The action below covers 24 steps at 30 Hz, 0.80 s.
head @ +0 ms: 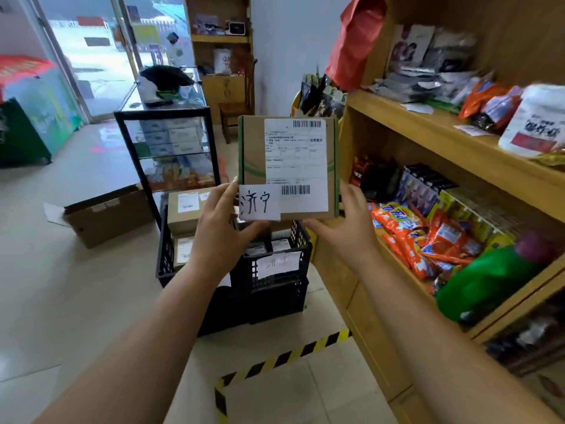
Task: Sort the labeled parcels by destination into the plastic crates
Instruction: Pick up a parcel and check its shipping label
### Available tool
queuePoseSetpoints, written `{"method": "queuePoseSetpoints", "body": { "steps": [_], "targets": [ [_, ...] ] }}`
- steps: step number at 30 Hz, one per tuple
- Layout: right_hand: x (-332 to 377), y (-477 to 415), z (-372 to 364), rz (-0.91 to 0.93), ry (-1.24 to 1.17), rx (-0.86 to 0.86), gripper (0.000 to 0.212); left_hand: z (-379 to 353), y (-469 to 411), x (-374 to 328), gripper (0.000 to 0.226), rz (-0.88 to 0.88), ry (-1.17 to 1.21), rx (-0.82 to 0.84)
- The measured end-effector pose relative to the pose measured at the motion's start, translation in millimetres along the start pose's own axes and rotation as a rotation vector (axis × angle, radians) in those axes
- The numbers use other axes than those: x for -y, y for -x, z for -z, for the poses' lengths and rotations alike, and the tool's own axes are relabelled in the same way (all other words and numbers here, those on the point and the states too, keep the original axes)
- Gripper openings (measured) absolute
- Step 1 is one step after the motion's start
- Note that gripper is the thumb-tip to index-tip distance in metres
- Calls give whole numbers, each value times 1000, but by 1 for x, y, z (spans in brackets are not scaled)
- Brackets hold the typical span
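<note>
Up it comes: the cardboard parcel (289,168) is held upright at chest height, its shipping label (296,148) facing us. The left hand (221,231) grips the lower left corner, thumb just beneath a handwritten paper slip (259,202) stuck there. The right hand (348,228) clasps the lower right edge, thumb along the side and fingers tucked behind. Directly below the parcel sit black plastic crates (275,289); the nearer one wears a handwritten paper tag (278,263), and the one to its left holds more boxed parcels (188,209). A wooden shelf (428,130) of snack packets stands close by the right hand
</note>
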State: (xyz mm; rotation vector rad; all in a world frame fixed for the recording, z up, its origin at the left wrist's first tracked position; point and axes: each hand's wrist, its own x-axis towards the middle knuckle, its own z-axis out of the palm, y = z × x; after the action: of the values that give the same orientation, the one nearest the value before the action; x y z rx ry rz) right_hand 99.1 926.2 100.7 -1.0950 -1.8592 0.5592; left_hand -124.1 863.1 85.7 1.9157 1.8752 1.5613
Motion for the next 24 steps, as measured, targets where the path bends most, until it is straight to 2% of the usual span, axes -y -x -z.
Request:
{"method": "queuePoseSetpoints", "body": {
  "steps": [7, 10, 16, 24],
  "targets": [
    [0, -26, -35, 44, -74, 65, 82, 20, -6, 8, 91, 106, -55, -75],
    [7, -44, -59, 75, -142, 96, 86, 34, -19, 25, 92, 107, -67, -92],
    [22, -93, -96, 106, -96, 115, 93, 49, -64, 73, 88, 63, -91, -130],
    [4, -147, -135, -12, -9, 81, 101, 22, -121, 133, 92, 27, -71, -100]
  ]
}}
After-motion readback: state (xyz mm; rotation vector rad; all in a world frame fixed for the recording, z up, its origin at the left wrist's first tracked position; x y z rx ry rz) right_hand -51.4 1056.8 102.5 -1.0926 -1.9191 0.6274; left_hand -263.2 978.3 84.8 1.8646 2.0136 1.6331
